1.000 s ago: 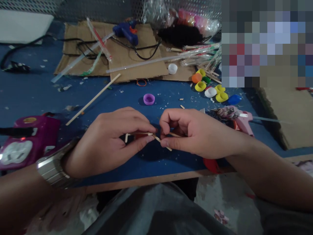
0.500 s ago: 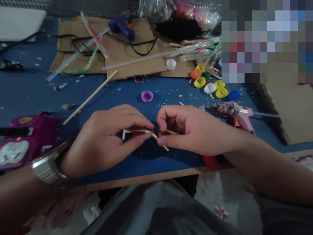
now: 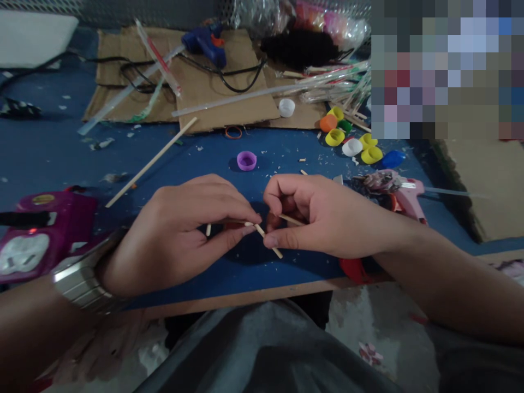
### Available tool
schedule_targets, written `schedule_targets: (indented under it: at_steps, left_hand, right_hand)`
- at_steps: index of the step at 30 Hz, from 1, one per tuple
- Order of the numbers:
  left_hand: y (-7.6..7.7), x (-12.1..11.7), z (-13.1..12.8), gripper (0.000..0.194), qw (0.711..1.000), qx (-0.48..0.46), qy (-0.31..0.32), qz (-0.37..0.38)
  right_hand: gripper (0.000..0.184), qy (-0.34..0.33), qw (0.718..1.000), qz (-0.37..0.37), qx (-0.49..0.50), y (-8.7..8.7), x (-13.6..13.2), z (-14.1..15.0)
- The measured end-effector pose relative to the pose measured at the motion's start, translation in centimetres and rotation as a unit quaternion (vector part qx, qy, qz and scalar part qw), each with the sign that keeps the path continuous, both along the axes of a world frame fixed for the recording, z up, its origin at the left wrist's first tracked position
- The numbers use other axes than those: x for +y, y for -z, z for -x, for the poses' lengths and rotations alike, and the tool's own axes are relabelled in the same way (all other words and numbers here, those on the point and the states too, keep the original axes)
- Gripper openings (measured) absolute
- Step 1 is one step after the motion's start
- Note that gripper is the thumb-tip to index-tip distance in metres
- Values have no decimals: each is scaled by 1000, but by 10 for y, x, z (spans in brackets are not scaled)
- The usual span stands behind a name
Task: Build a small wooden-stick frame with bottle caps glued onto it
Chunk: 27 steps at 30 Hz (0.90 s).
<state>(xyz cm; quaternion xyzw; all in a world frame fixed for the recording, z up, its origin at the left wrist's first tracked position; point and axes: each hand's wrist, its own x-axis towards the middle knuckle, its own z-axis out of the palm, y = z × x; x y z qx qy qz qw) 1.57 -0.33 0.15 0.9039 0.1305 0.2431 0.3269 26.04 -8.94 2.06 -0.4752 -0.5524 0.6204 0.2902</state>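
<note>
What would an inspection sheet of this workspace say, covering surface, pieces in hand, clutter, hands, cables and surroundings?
Surface: blue tabletop, strewn with small scraps.
Pieces in hand: thin wooden sticks; whether they are joined is unclear.
Clutter: purple cap, long wooden stick, cardboard sheets, blue glue gun, pink glue gun, yellow caps among others.
Left hand: pinching the sticks; watch on the wrist.
Right hand: pinching a stick between thumb and finger.
Cables: black cable lying across the cardboard; black plug at the magenta socket box, red light lit.
Surroundings: grey perforated panel behind; upper right corner of the picture pixelated.
</note>
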Motion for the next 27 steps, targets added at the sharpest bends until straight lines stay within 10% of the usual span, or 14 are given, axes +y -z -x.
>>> schedule_targets:
  at_steps: [21,27]
  left_hand:
    - [-1,0,-1,18,999,7,54,-3]
    - [-2,0,-3,15,1000,11,23,12]
  right_hand:
    - [46,-24,999,26,16,1,1,1]
    - [22,16,999,-7,-43,-8,0,-3]
